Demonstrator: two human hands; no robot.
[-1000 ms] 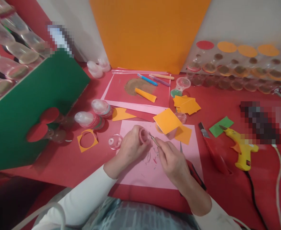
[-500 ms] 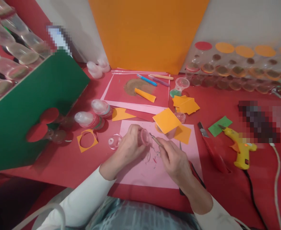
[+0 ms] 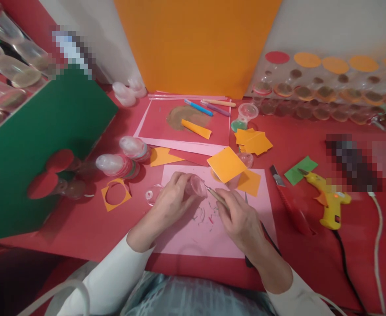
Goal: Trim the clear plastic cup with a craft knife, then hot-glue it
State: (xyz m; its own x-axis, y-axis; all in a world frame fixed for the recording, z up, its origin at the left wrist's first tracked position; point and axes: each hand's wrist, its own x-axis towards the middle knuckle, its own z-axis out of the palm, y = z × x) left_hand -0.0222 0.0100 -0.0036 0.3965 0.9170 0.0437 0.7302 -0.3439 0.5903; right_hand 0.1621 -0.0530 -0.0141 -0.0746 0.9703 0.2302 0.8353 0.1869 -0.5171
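Note:
My left hand (image 3: 169, 202) is closed around a small clear plastic cup (image 3: 198, 186), tipped so that its rim faces right. A slim craft knife (image 3: 218, 198) with a metal tip and brass-coloured handle is pinched in my right hand (image 3: 242, 219). Its tip is at the cup's rim; whether they touch I cannot tell. Below them, thin scraps (image 3: 210, 218) lie on a pink sheet (image 3: 193, 243). Another clear plastic piece (image 3: 151, 195) sits just left of my left hand.
Orange paper squares (image 3: 227, 164) lie beyond my right hand. To the right are a red utility knife (image 3: 291, 208) and a yellow glue gun (image 3: 333, 199) with a cord. Stacked cups (image 3: 114, 166), a cut-out orange frame (image 3: 116, 194) and a green board (image 3: 58, 131) stand left.
The cup has turned slightly in my left hand, and the knife tip has shifted a little along its rim. The whole view has moved slightly.

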